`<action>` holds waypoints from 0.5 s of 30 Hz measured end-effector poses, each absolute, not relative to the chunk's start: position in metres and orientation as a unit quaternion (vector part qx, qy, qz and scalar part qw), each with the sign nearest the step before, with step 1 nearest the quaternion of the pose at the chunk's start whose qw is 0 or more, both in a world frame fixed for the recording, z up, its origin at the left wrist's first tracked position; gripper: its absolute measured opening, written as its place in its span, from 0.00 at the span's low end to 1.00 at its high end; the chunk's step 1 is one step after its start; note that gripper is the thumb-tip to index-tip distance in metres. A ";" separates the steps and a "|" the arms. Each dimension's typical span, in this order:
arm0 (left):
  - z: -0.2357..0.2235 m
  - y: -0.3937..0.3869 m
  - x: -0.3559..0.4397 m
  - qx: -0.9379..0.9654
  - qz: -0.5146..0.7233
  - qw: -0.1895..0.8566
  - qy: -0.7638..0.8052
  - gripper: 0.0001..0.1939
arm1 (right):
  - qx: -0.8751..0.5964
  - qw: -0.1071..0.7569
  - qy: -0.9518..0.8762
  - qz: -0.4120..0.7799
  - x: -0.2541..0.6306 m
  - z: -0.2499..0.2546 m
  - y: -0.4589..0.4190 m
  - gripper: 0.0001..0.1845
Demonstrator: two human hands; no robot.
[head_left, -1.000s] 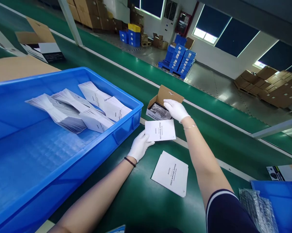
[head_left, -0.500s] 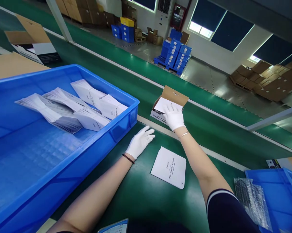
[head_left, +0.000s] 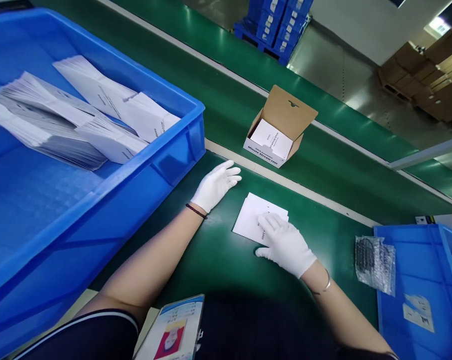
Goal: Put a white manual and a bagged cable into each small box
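My right hand (head_left: pixel 286 244), in a white glove, lies flat with fingers spread on a white booklet (head_left: pixel 253 218) on the green table. My left hand (head_left: pixel 215 184), also gloved, rests open on the table to the left of that booklet, holding nothing. Beyond both hands an open cardboard box (head_left: pixel 282 125) stands on the conveyor belt with a white booklet (head_left: pixel 271 139) lying inside it; its lid flap is up.
A large blue bin (head_left: pixel 98 200) on the left holds stacks of white booklets (head_left: pixel 98 115). At the right, a second blue bin (head_left: pixel 421 290) has a bubble-wrap bag (head_left: pixel 375 257) over its edge. A badge card (head_left: pixel 173 332) hangs near my chest.
My right hand left the box, where a booklet now lies, and came back down onto the booklet on the table. My left hand stayed put. The view tilted downward.
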State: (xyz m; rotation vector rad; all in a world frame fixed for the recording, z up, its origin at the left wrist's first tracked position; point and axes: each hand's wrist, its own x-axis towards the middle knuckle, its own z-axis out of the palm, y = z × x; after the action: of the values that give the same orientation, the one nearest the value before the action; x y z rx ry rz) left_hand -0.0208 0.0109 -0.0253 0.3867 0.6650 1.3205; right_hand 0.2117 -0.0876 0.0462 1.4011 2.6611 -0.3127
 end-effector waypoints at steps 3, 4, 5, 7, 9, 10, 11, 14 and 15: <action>-0.024 0.007 -0.019 0.209 0.584 0.724 0.300 0.23 | 0.491 0.034 0.858 -0.148 0.227 0.037 -0.105 0.22; -0.024 0.005 -0.019 0.224 0.578 0.726 0.299 0.23 | 0.491 0.021 0.856 -0.161 0.231 0.036 -0.105 0.19; -0.024 0.004 -0.020 0.240 0.571 0.726 0.298 0.23 | 0.497 0.013 0.851 -0.169 0.234 0.036 -0.103 0.18; -0.024 0.000 -0.021 0.279 0.550 0.727 0.302 0.22 | 0.550 -0.006 0.822 -0.145 0.238 0.037 -0.098 0.20; -0.024 -0.003 -0.020 0.322 0.509 0.736 0.309 0.24 | 0.626 -0.043 0.775 -0.078 0.236 0.036 -0.092 0.20; -0.023 -0.005 -0.019 0.340 0.483 0.746 0.308 0.27 | 0.652 -0.067 0.754 -0.043 0.232 0.035 -0.089 0.21; -0.021 -0.008 -0.017 0.354 0.454 0.761 0.299 0.30 | 0.658 -0.090 0.747 -0.015 0.226 0.034 -0.088 0.21; -0.011 -0.019 -0.007 0.379 0.419 0.782 0.263 0.34 | 0.567 -0.113 0.816 0.009 0.203 0.032 -0.087 0.22; -0.008 -0.024 -0.004 0.394 0.421 0.770 0.274 0.33 | 0.522 -0.109 0.846 0.008 0.197 0.033 -0.089 0.22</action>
State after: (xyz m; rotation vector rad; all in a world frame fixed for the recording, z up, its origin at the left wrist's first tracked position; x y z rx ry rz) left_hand -0.0041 -0.0235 -0.0082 0.8541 0.5946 0.9137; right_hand 0.1973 -0.0887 0.0326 1.7645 2.8594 0.0277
